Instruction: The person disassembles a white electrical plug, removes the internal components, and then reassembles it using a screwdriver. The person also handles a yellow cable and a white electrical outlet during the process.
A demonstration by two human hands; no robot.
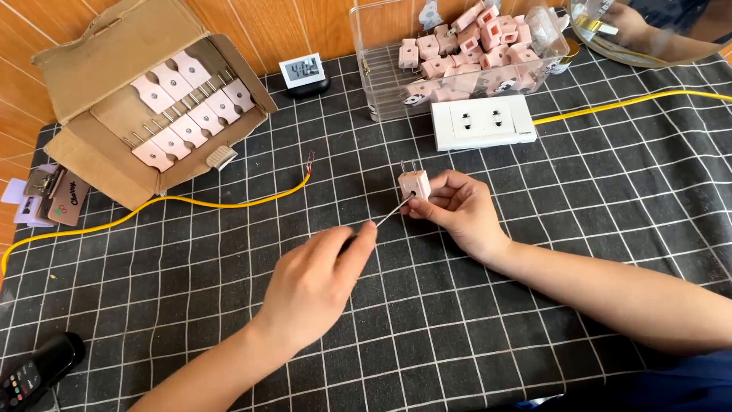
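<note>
Pink plug [415, 185] upright, prongs up; thin screwdriver [393, 211] tip touching it

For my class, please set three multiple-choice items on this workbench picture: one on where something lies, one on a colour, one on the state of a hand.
1. Where does the white socket plate lie?
A. in the cardboard box
B. in front of the clear container
C. under the left hand

2. What colour is the cable?
A. yellow
B. blue
C. green

3. What does the right hand hold?
A. nothing
B. a clock
C. a pink plug

Answers: 1 B, it sits on the mat just before the container. 2 A, its sheath is yellow. 3 C, the fingers grip the plug.
</note>
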